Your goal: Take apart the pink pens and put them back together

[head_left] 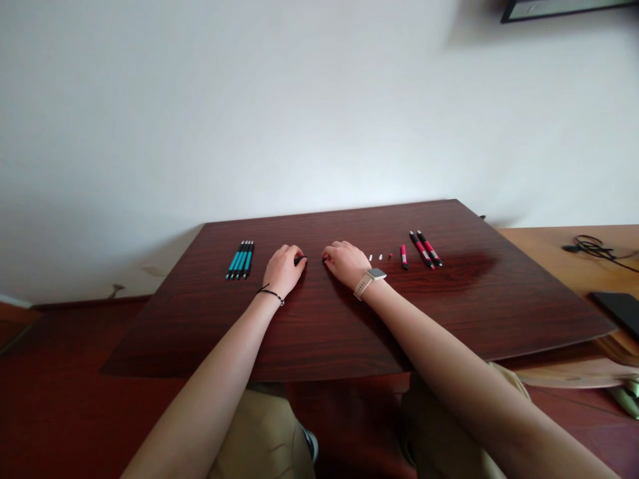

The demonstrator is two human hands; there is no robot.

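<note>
My left hand [282,267] is closed around a black pen part [299,259], whose dark end sticks out toward the right. A short gap away, my right hand [345,259] is pinched at the fingertips. Something small and dark shows there, too hidden to name. Just right of that hand lie two small white pieces [380,257] and a tiny red piece [390,256]. Beside them is a short pink pen barrel [404,257]. Two pink and black pens [426,250] lie farther right. Left of my left hand, several teal and black pens [240,259] lie side by side.
All of this rests on a dark wooden table [339,332] against a white wall. A lighter wooden surface [539,246] at the right holds a black cable [594,247] and a flat black object [618,309]. A framed dark-edged object [564,8] hangs at upper right.
</note>
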